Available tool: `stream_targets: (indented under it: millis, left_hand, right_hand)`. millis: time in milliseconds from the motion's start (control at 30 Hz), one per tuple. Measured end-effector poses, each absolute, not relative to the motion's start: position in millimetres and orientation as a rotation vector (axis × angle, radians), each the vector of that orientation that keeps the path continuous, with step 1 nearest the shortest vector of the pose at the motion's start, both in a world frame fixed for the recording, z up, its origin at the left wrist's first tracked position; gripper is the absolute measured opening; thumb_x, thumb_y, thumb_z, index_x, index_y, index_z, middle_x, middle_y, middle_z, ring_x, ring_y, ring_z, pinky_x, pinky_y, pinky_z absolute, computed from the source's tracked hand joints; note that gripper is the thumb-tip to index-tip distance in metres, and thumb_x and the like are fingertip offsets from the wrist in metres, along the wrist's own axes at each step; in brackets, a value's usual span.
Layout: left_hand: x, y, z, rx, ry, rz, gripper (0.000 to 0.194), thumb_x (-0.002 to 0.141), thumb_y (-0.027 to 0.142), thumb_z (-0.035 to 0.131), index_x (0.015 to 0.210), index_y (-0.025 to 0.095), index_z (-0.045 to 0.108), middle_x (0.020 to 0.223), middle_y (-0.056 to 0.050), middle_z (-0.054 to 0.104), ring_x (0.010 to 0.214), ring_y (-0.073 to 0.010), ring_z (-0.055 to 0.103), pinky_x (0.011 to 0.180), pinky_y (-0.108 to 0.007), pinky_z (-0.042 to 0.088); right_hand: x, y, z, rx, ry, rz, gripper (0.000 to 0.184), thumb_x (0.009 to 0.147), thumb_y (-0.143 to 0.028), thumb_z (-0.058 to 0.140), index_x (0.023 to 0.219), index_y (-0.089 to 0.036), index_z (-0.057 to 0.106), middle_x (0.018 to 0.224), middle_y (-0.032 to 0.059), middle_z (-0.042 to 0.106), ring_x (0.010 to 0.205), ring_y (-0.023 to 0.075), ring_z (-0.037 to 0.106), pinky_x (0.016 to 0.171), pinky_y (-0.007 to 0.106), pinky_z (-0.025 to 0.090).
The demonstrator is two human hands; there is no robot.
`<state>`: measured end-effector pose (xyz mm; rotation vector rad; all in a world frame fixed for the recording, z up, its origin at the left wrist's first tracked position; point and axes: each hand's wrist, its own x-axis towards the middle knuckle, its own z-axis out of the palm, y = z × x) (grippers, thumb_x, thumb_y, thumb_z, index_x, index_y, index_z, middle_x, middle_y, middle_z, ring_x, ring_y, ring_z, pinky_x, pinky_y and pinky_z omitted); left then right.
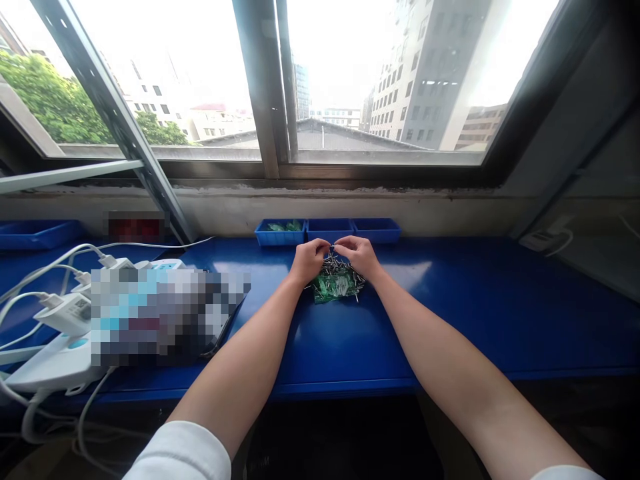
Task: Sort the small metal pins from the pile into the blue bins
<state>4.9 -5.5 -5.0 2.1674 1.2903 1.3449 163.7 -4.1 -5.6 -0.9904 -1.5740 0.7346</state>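
My left hand (307, 262) and my right hand (361, 255) meet above a heap on the table, thumbs and forefingers pinched. A tiny, slim metal piece (332, 247) appears between the fingertips; its exact kind is too small to make out. Under the hands lies a pile of short, thin metal pieces (334, 265), perhaps screws or pins. At the near side of the heap are green, see-through pieces or packaging (327, 288), mixed with silvery bits. Part of the pile is hidden by my fingers.
Behind the hands stand three joined blue bins; the left bin (260, 235) contains green pieces. To the left, a white power strip (47, 367) with plugs and cables lies near a blurred patch. A window and metal frame (165, 193) rise behind the blue table (475, 300).
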Motion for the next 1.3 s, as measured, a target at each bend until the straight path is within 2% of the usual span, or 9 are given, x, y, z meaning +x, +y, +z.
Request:
stream_targets:
  millis: [133,200,267,400,500,633,967,1133,1300]
  left_hand:
    - [5.5,-3.9,-4.4,2.149,1.406,1.342,0.031,0.081,0.032,0.056,0.108,0.020,0.061,0.102,-0.004,0.068,0.091,-0.0185,0.062,0.085,-0.029,0.045]
    - [3.7,-1.4,-5.4,2.135,1.566,1.279,0.042,0.080,0.037,0.057,0.119,0.020,0.055,0.113,-0.006,0.064,0.100,-0.0222,0.059,0.091,-0.035,0.041]
    - [0.3,1.9,-7.1,2.119,1.733,1.180,0.044,0.080,0.037,0.055,0.121,0.021,0.052,0.120,-0.008,0.060,0.108,-0.0260,0.055,0.095,-0.041,0.037]
    - [-6.0,7.5,-10.7,2.082,1.896,0.980,0.040,0.082,0.035,0.050,0.119,0.021,0.053,0.123,-0.010,0.057,0.114,-0.0286,0.050,0.096,-0.044,0.033]
    - [-6.7,9.8,-12.7,2.075,1.966,0.842,0.038,0.080,0.036,0.048,0.114,0.021,0.057,0.120,-0.012,0.058,0.112,-0.0299,0.050,0.094,-0.045,0.034]
    - [-5.0,12.2,-15.3,2.093,2.027,0.730,0.035,0.079,0.038,0.047,0.106,0.021,0.063,0.116,-0.012,0.061,0.109,-0.0312,0.051,0.092,-0.046,0.034]
    - [-4.4,10.7,-15.2,2.156,2.011,0.686,0.038,0.080,0.044,0.044,0.102,0.022,0.066,0.112,-0.012,0.061,0.107,-0.0313,0.050,0.089,-0.044,0.036]
    - [-4.5,8.4,-13.3,2.147,1.995,0.718,0.038,0.081,0.045,0.044,0.102,0.022,0.066,0.111,-0.012,0.060,0.106,-0.0306,0.051,0.088,-0.043,0.037]
    - [-1.8,6.1,-12.5,2.181,1.933,0.762,0.037,0.080,0.046,0.046,0.099,0.022,0.067,0.109,-0.012,0.061,0.105,-0.0306,0.052,0.088,-0.042,0.037]
  right_hand:
    - [169.6,-2.4,0.7,-1.025,-1.533,0.732,0.027,0.071,-0.040,0.060,0.083,-0.017,0.068,0.083,0.0045,0.069,0.078,0.0188,0.062,0.075,0.030,0.049]
    - [175.9,-1.9,4.3,-1.127,-1.548,0.612,0.031,0.073,-0.041,0.056,0.090,-0.018,0.068,0.089,0.0047,0.069,0.086,0.0202,0.061,0.080,0.032,0.047]
    - [182.3,-1.6,6.9,-1.281,-1.608,0.397,0.038,0.072,-0.041,0.056,0.102,-0.019,0.067,0.099,0.0052,0.068,0.100,0.0236,0.055,0.089,0.036,0.043]
    - [190.2,0.0,8.4,-1.573,-1.733,0.109,0.065,0.071,-0.042,0.057,0.131,-0.018,0.047,0.129,0.0067,0.053,0.115,0.0306,0.039,0.096,0.045,0.034]
    - [192.6,2.9,7.5,-1.712,-1.805,0.057,0.077,0.072,-0.046,0.054,0.140,-0.016,0.033,0.143,0.0069,0.036,0.116,0.0334,0.035,0.095,0.048,0.033]
    - [195.0,8.1,3.9,-1.825,-1.865,0.036,0.081,0.072,-0.049,0.054,0.141,-0.016,0.028,0.147,0.0072,0.027,0.116,0.0370,0.032,0.095,0.050,0.031]
    - [198.1,15.7,-8.1,-1.904,-1.875,0.060,0.082,0.071,-0.055,0.053,0.141,-0.021,0.027,0.152,0.0058,0.013,0.119,0.0403,0.030,0.094,0.052,0.031]
    - [192.7,12.1,-9.4,-1.795,-1.833,-0.019,0.072,0.074,-0.048,0.053,0.136,-0.017,0.035,0.148,0.0106,0.022,0.119,0.0372,0.031,0.094,0.050,0.033]
    - [175.9,5.3,-7.6,-1.611,-1.921,-0.029,0.044,0.078,-0.041,0.050,0.113,-0.014,0.058,0.117,0.0134,0.055,0.109,0.0300,0.042,0.092,0.041,0.038]
